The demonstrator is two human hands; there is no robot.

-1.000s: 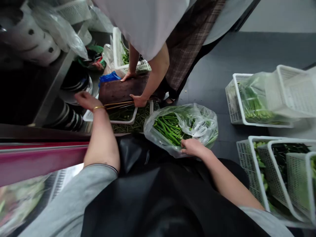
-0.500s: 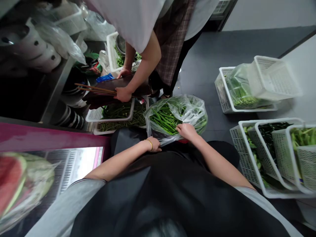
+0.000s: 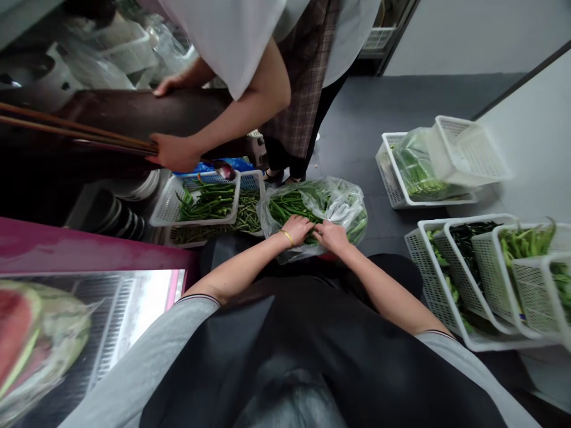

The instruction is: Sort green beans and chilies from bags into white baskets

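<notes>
Pinching a thin clear plastic bag (image 3: 343, 205) of long green beans (image 3: 294, 205), the left fingers (image 3: 300, 224) and right fingers (image 3: 322, 233) curled closed on it, low before the body, just beside a white mesh basket (image 3: 193, 222). The bag looked light and slippery, the beans fairly stiff; its loose film seemed the place to hold.

This is the back of a commercial food kitchen or produce shop, not a home. White plastic mesh baskets of green vegetables (image 3: 430, 279) sit in rows on a dark grey floor (image 3: 401, 113), beside stacks of white-and-dark bowls (image 3: 120, 217). A magenta-framed glass display case (image 3: 89, 244) shows film-wrapped cut watermelon (image 3: 27, 339).
</notes>
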